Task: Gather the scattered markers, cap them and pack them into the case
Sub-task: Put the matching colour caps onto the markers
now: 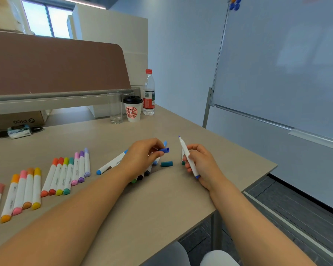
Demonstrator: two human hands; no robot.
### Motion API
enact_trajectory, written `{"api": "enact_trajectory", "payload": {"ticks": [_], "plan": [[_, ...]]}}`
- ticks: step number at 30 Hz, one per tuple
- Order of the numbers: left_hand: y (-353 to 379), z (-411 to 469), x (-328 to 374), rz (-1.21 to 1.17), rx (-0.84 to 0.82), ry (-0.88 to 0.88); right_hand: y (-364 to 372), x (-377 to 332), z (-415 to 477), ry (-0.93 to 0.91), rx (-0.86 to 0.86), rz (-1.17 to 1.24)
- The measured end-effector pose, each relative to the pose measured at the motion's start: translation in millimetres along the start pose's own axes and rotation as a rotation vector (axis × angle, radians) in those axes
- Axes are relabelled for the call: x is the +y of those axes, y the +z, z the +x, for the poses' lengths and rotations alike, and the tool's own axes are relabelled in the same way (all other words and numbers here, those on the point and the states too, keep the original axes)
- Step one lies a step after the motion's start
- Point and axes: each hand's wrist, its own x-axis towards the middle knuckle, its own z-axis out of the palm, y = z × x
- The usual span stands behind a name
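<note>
Near table (161, 198) right edge: left grip (142, 156) pinches blue cap (165, 150); right grip (202, 164) clamps uncapped marker (184, 149); teal cap (166, 163) lies loose between them.

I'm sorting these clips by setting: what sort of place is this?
Most likely an office or meeting room: a whiteboard on a stand beside the desk, a brown partition behind it, and a takeaway coffee cup by a water bottle.

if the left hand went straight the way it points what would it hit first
Probably the uncapped marker in the right hand: the left hand and its blue cap point toward it, though depth is unclear.
</note>
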Motion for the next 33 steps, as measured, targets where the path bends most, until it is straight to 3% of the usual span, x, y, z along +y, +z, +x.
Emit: {"api": "enact_trajectory", "payload": {"ticks": [3,12,22,25,29,33], "plan": [[-1.0,-1.4,0.7,-0.116,0.053,-0.070,-0.2,-0.9,-2.8,-0.049,-0.024,-0.058],[-2.2,0.6,-1.6,-0.103,0.153,-0.121,1.9,0.5,-8.2,-0.162,-0.144,-0.205],[-5.1,0.9,-0.5,-0.006,0.134,0.011,4.5,1.4,-7.9,-0.141,-0.143,-0.257],[-5.2,1.4,-1.7,-0.145,0.123,0.011,4.1,4.1,-7.1,-0.167,-0.149,-0.237],[-5.5,3.1,-0.4,-0.525,0.099,-0.162,3.8,6.1,-6.5,-0.263,-0.117,-0.239],[-4.7,4.2,5.9,-0.620,0.137,-0.233,4.0,6.2,-6.8,-0.374,-0.055,-0.270]]}}
